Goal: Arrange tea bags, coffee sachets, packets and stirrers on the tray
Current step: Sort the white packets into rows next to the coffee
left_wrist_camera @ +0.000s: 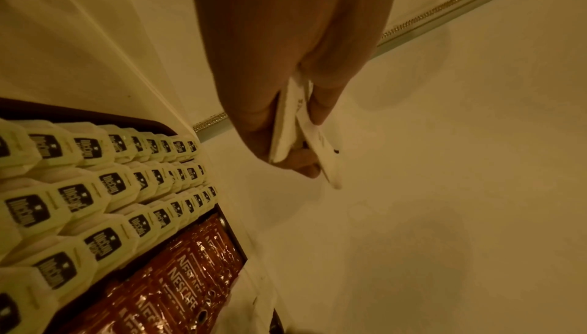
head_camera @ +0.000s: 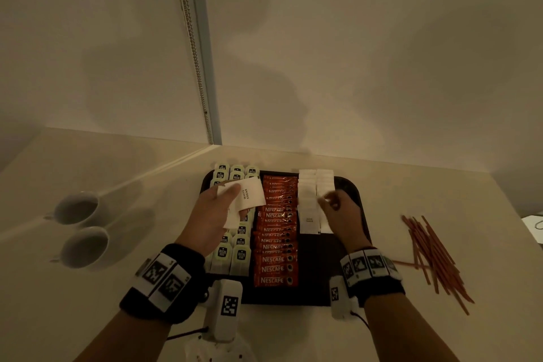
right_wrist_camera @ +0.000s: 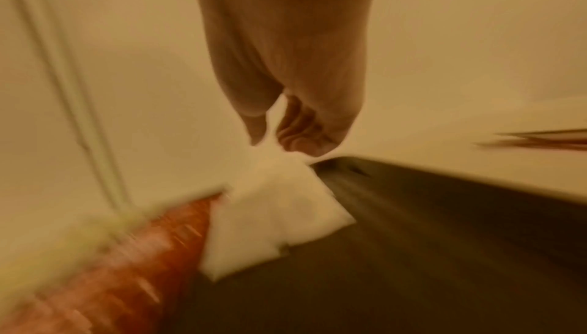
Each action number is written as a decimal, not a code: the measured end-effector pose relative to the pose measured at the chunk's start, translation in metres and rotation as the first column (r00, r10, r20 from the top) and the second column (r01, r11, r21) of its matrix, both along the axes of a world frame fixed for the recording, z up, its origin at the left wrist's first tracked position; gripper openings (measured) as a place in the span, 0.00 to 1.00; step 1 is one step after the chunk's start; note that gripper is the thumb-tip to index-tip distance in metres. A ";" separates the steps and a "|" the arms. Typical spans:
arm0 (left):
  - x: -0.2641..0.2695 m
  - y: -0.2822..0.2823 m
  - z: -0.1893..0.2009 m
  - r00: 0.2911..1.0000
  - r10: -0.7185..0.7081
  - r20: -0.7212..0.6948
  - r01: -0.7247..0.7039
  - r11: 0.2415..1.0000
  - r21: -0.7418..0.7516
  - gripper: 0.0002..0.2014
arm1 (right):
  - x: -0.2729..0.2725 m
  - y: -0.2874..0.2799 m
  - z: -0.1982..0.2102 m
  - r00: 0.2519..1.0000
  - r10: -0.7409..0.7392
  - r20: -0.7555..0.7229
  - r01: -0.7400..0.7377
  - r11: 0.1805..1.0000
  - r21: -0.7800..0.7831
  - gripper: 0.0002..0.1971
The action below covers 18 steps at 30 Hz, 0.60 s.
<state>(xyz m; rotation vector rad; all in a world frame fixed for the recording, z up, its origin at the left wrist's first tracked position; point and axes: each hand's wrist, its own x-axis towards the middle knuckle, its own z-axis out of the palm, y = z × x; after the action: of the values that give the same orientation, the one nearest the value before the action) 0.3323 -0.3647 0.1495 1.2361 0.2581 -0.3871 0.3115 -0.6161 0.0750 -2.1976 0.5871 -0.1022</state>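
A dark tray (head_camera: 317, 273) holds pale green tea bags (head_camera: 232, 253) in columns on its left, red coffee sachets (head_camera: 276, 244) down the middle and white sugar packets (head_camera: 308, 200) in two columns right of them. My left hand (head_camera: 229, 197) hovers over the tea bags and grips a small stack of sugar packets (head_camera: 249, 194), which the left wrist view shows pinched between thumb and fingers (left_wrist_camera: 320, 153). My right hand (head_camera: 326, 203) is at the right sugar column, its fingertips pinching a white packet (right_wrist_camera: 273, 219); that view is blurred. Red stirrers (head_camera: 435, 253) lie loose on the counter right of the tray.
Two white cups (head_camera: 78, 207) (head_camera: 85, 245) stand on the counter left of the tray. A wall with a beaded chain (head_camera: 194, 47) rises right behind the tray. The tray's front right part (right_wrist_camera: 444, 251) is bare. A white object (head_camera: 533, 226) sits at the far right edge.
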 end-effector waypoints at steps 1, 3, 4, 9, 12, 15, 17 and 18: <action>0.000 -0.002 0.000 0.999 -0.018 0.026 0.017 0.999 0.034 0.07 | 0.003 0.015 0.018 0.994 0.099 0.053 -0.105 0.988 0.116 0.09; 0.000 -0.007 0.001 0.996 -0.048 0.078 0.040 0.994 0.099 0.06 | 0.006 0.044 0.050 0.945 0.290 0.154 -0.324 0.896 0.304 0.11; 0.000 -0.008 0.003 0.992 -0.058 0.108 0.044 0.990 0.133 0.05 | 0.007 0.055 0.061 0.915 0.356 0.191 -0.402 0.851 0.339 0.11; -0.001 -0.011 0.008 0.968 -0.079 0.239 0.025 0.975 0.222 0.02 | 0.012 0.076 0.076 0.879 0.396 0.267 -0.471 0.810 0.348 0.05; -0.002 -0.010 0.009 0.960 -0.076 0.268 0.008 0.969 0.245 0.04 | 0.006 0.076 0.072 0.923 0.269 0.274 -0.383 0.711 0.590 0.02; -0.004 -0.011 0.014 0.956 -0.053 0.287 -0.022 0.968 0.251 0.06 | -0.001 0.079 0.069 0.938 0.239 0.251 -0.347 0.656 0.670 0.03; -0.004 -0.012 0.017 0.952 -0.037 0.305 -0.044 0.966 0.255 0.05 | -0.004 0.081 0.068 0.947 0.202 0.248 -0.320 0.643 0.696 0.06; -0.004 -0.012 0.018 0.949 -0.030 0.314 -0.053 0.966 0.252 0.05 | -0.006 0.081 0.067 0.952 0.176 0.250 -0.304 0.640 0.705 0.07</action>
<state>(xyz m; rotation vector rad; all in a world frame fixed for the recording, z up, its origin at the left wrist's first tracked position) 0.3284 -0.3772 0.1677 1.5311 0.0394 -0.1416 0.3060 -0.5349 0.1419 -1.4176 0.1699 0.0952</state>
